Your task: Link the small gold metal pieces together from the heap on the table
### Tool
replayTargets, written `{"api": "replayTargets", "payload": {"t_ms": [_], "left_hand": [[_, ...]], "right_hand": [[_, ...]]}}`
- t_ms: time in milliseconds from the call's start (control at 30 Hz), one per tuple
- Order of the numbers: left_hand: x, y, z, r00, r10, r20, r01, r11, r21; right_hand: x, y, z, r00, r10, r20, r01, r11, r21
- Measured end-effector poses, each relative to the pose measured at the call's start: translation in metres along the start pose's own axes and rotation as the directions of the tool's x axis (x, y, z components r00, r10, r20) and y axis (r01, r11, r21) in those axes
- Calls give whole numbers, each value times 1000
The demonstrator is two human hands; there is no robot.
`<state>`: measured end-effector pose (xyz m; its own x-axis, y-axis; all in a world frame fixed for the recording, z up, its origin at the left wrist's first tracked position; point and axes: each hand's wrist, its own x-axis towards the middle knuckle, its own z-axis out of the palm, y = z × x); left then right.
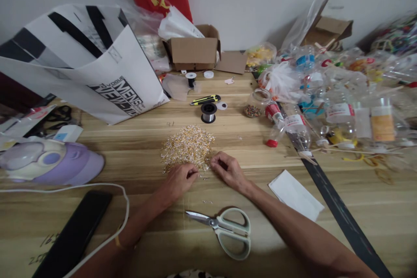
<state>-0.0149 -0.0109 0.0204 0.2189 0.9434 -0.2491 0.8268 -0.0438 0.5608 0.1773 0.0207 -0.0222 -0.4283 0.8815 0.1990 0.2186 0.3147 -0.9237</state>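
Your fingers curl over their own tips at the centre of the frame, so you cannot tell whether the left hand point(182, 177) or the right hand point(230, 169) pinches anything. Between and above them lies one heap of tiny gold-and-silver metal pieces point(187, 145), its lower edge partly covered by your left hand, its bits too small and tangled to count. The black phone-like slab point(76, 230) at lower left runs off the bottom edge; the white shopping bag point(127, 82) at upper left is cut by the left edge. Clear plastic bottles point(296, 126) at right overlap beyond counting. You have one pair of scissors point(233, 231) at lower centre, and two spools, silver wire point(208, 115) and black thread point(190, 81), plus one utility knife point(206, 100), at upper centre.
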Motion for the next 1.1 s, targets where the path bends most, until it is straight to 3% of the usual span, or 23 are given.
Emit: {"api": "replayTargets", "payload": {"t_ms": [400,933,1100], "left_hand": [[2,6,0,998,-39,39,36,998,59],[1,-1,0,995,79,52,-85,990,109],[0,0,0,997,17,71,-20,999,41]], "right_hand": [[1,-1,0,1000,7,2,-7,1000,-7],[-1,0,0,1000,1,5,-1,1000,-13],[-1,0,0,1000,0,-2,0,1000,-16]]}}
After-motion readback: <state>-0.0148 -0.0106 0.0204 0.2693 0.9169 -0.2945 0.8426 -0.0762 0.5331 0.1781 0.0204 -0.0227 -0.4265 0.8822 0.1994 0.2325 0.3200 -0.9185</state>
